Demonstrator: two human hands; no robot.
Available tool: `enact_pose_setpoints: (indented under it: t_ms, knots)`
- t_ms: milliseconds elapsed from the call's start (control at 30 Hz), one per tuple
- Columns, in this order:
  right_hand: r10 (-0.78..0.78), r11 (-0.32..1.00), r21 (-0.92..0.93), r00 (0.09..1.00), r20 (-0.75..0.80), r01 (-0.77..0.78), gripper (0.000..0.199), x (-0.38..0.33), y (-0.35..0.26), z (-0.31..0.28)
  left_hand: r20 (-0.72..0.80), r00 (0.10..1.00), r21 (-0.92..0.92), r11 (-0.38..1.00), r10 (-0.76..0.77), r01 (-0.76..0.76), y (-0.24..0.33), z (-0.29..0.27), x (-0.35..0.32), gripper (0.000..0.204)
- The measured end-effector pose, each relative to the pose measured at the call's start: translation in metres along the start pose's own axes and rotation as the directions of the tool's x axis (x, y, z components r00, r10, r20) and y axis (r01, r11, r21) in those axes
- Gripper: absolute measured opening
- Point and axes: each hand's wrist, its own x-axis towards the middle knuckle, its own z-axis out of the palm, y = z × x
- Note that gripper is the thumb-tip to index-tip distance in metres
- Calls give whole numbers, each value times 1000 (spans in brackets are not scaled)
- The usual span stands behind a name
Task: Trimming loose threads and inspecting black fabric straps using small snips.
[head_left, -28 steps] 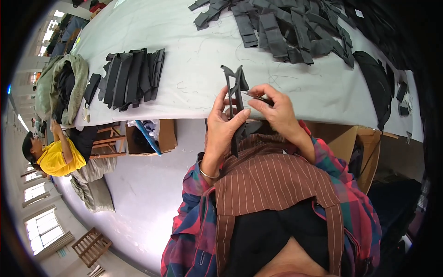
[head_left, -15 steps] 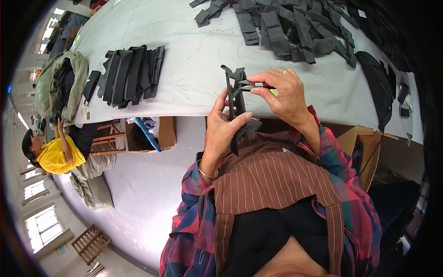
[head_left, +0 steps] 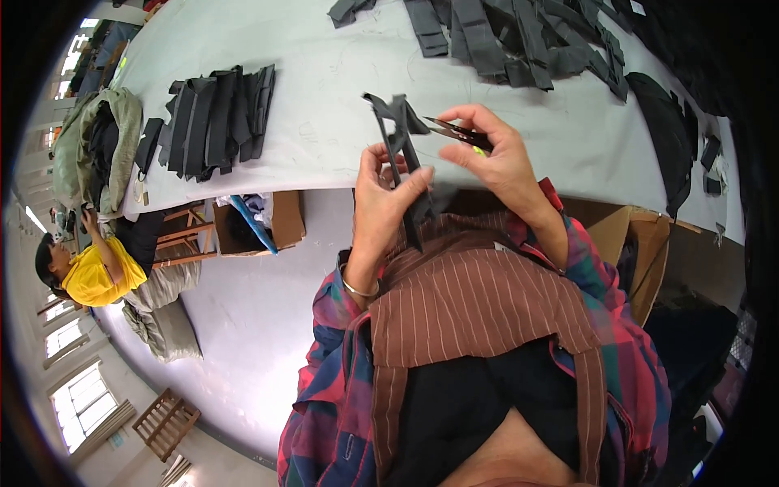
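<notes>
Left hand (head_left: 388,197) pinches a dark grey strap piece (head_left: 399,154) upright between thumb and fingers, above the table (head_left: 324,122) edge. Right hand (head_left: 497,158), just beside it, is closed on small black thread snips (head_left: 456,132), tips toward the strap's upper end. Stacked straps (head_left: 213,120) lie well left.

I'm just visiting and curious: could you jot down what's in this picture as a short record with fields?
Left hand: left hand pinches a dark fabric strap piece, held upright.
Right hand: right hand holds small thread snips, blades pointing at the strap.
Table: grey table; neat stack of straps at left, loose pile of straps at the far edge.
Under table: open cardboard box.
Nearby: another person in a yellow shirt, left.
</notes>
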Motion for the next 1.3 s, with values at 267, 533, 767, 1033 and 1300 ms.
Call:
enact_pose_setpoints:
  t_ms: [267,533,767,1033,1300]
  knots:
    - [189,982,-37,977,99,-186,40,-16,20,24,-143,990,28,999,-14,18,1,-2,18,22]
    - [251,940,215,963,94,-266,32,-16,44,26,-88,995,-82,996,-49,42,0,-13,30,18]
    - [185,964,-184,981,-60,-193,31,-11,63,9,30,995,105,991,-91,88,-28,-16,54,26]
    - [-47,868,-495,999,10,46,27,-5,53,-27,12,992,167,979,-124,121,-39,-7,62,25]
    - [-27,761,-637,986,163,126,19,4,70,-11,35,990,229,965,-136,125,-42,-8,64,29]
